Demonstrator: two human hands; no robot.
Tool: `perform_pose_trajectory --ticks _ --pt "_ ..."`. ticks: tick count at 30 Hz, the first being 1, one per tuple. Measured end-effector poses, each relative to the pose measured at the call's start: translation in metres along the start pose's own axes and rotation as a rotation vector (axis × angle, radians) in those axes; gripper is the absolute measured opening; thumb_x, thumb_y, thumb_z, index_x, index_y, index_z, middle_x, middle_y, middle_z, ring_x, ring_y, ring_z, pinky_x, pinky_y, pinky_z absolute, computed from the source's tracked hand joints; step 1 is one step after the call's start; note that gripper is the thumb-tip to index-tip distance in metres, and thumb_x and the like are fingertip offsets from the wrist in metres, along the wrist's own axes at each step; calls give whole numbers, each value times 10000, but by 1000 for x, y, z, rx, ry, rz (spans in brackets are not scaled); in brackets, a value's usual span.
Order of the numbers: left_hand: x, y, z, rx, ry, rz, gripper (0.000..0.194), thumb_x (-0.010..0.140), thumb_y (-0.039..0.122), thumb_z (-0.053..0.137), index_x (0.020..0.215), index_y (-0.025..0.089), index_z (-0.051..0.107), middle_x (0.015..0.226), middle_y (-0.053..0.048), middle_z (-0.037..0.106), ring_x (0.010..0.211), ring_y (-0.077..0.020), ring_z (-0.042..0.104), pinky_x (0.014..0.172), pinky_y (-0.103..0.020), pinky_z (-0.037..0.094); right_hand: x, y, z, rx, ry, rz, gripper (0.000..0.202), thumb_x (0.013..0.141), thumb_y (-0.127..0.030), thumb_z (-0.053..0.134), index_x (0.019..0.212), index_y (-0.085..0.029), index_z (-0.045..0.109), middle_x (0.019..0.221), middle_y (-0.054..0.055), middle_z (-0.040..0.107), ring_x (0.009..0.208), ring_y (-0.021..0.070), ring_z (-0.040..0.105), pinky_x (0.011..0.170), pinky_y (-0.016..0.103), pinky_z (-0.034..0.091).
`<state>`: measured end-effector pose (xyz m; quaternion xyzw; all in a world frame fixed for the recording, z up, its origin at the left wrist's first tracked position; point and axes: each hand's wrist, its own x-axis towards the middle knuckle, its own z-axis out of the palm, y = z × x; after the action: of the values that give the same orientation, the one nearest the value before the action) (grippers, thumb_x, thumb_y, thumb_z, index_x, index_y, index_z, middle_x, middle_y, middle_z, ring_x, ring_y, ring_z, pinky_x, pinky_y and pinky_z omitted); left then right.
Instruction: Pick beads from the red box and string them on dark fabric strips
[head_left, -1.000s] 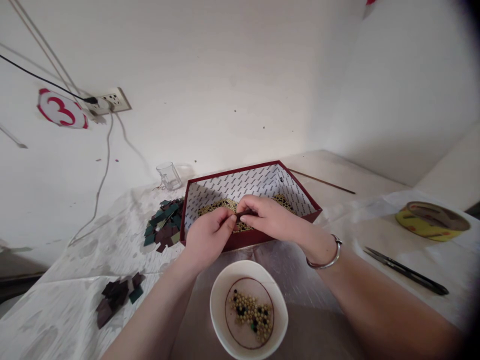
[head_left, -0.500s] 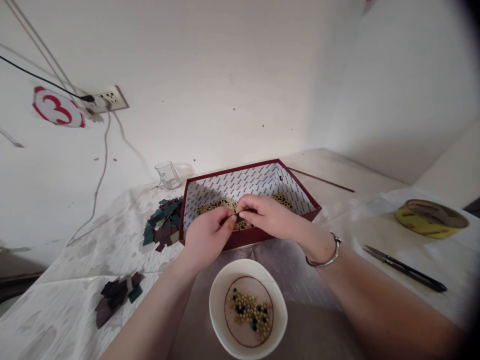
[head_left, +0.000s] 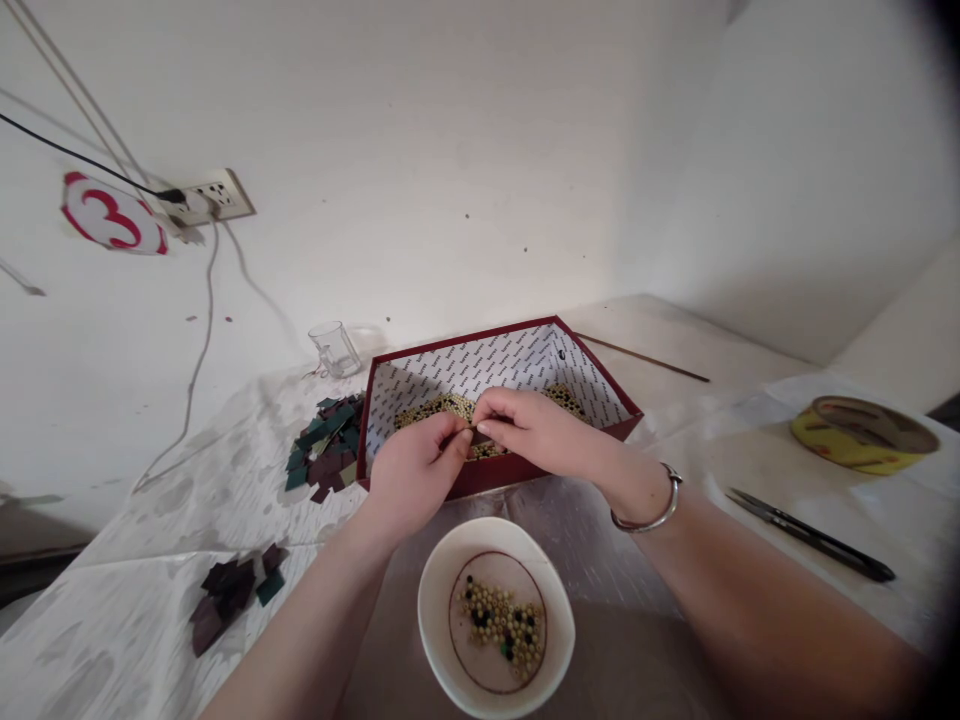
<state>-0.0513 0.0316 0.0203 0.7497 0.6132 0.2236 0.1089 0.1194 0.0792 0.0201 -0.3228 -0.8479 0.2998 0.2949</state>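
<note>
My left hand (head_left: 421,465) and my right hand (head_left: 529,428) meet fingertip to fingertip above the near wall of a dark red box (head_left: 502,478). Both are closed in a pinch. Whatever lies between the fingers is too small to make out. Inside the box, which has a white printed lining, lie many gold and black beads (head_left: 566,400), partly hidden behind my hands. Just below my hands stands a white bowl (head_left: 437,640) with more gold, black and a few green beads (head_left: 499,618) at its bottom. A metal bangle circles my right wrist.
Left of the box lies a pile of green and brown pieces (head_left: 326,440), with a smaller dark pile (head_left: 229,595) nearer me. A glass mug (head_left: 335,350) stands behind. At right are black-handled snips (head_left: 814,535), a yellow tape roll (head_left: 859,450) and a thin stick (head_left: 645,358).
</note>
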Motion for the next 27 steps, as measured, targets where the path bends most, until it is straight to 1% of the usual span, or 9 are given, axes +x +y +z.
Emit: perform_pose_trajectory --ticks 6,9,13,16,19,23,25,26,27 --pt "-1 -1 0 -4 3 -2 265 880 378 359 767 224 542 660 33 557 625 -127 485 562 -236 288 -1 2 -1 9 -34 -28 78 766 -152 514 834 -191 519 800 -17 563 718 103 481 653 233 364" --pt "-1 -1 0 17 0 7 265 878 376 360 761 222 540 656 29 557 626 -130 487 564 -237 287 0 1 0 -3 -22 6 26 786 -175 505 800 -188 522 741 -21 552 662 100 466 607 230 348" --pt "-1 1 0 43 0 10 266 877 381 356 775 223 544 663 23 564 629 -137 492 559 -238 283 1 0 3 -27 20 23 143 840 -232 452 720 -182 513 651 -24 525 599 98 445 564 232 323" --pt "-1 1 0 48 4 6 264 877 379 356 774 225 545 664 24 567 628 -138 498 558 -238 287 3 2 4 -46 101 29 178 846 -254 445 688 -182 484 638 -23 503 602 105 443 561 238 318" --pt "-1 0 0 40 9 -6 265 876 374 361 761 221 545 659 25 574 625 -136 506 559 -238 295 4 3 3 8 216 56 224 875 -294 399 692 -186 470 642 -17 498 617 114 459 584 250 335" --pt "-1 0 -1 9 23 -22 274 873 374 359 757 217 552 665 21 587 634 -136 516 568 -235 312 -4 -12 -3 58 322 -28 298 901 -326 351 644 -193 426 626 -17 467 614 113 447 596 256 349" --pt "0 1 -1 -2 36 -28 256 863 362 373 774 218 564 697 16 604 660 -140 528 575 -235 322 -13 -29 -7 72 256 -88 283 888 -322 394 635 -196 416 609 -28 443 588 101 426 558 240 339" --pt "0 1 -2 -4 32 -31 247 857 355 380 781 216 570 712 12 612 675 -143 535 578 -235 326 -18 -38 -9 79 182 -121 267 873 -316 433 634 -197 422 607 -33 439 579 95 418 537 230 331" --pt "0 1 -2 -7 24 -35 244 853 351 384 786 214 574 722 8 618 685 -146 541 577 -236 329 -23 -46 -11 84 69 -177 248 852 -311 483 637 -196 438 610 -39 450 569 87 417 525 221 327"
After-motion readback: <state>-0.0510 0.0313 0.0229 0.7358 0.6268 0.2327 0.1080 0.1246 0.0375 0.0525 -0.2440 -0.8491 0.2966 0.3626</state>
